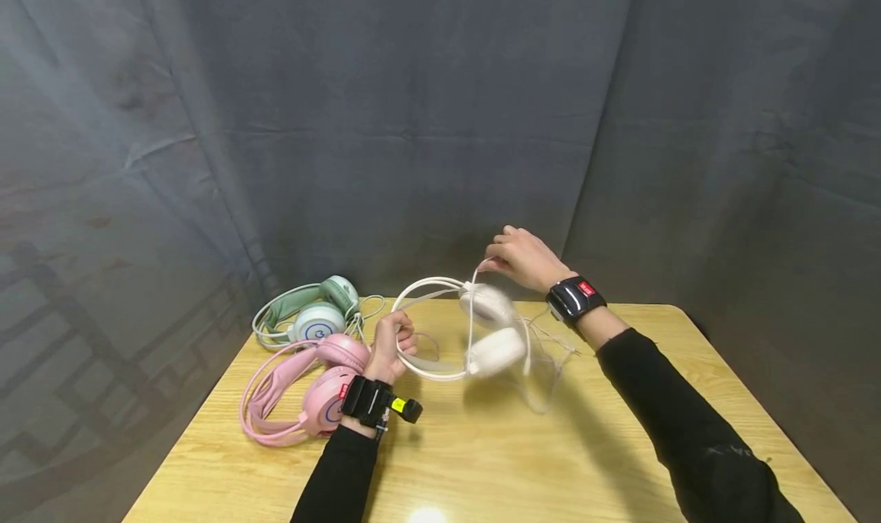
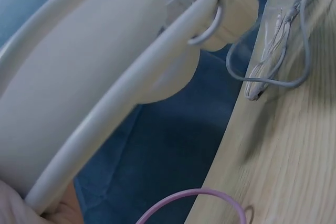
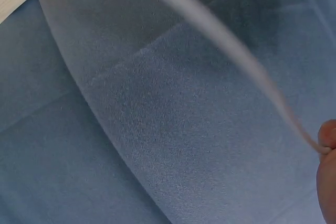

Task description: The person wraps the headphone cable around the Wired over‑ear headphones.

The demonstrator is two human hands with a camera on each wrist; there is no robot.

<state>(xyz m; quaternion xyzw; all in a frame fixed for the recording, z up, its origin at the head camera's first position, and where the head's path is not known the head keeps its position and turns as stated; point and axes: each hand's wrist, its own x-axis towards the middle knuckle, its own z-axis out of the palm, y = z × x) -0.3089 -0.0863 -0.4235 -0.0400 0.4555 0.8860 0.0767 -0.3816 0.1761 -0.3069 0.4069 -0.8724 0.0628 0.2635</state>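
White over-ear headphones are held above the table, their ear cups toward the right. My left hand grips them by the headband, its fingers curled round the band's left side. Up and to the right, my right hand pinches the white cable between thumb and fingertips. In the right wrist view the pinched cable runs taut and slanting to the fingertips. More of the cable, in a loose bundle, hangs near the table beyond the ear cups.
Pink headphones lie on the wooden table beside my left wrist. Behind them, green headphones rest near the table's back left corner. Grey cloth hangs close behind the table and along both sides.
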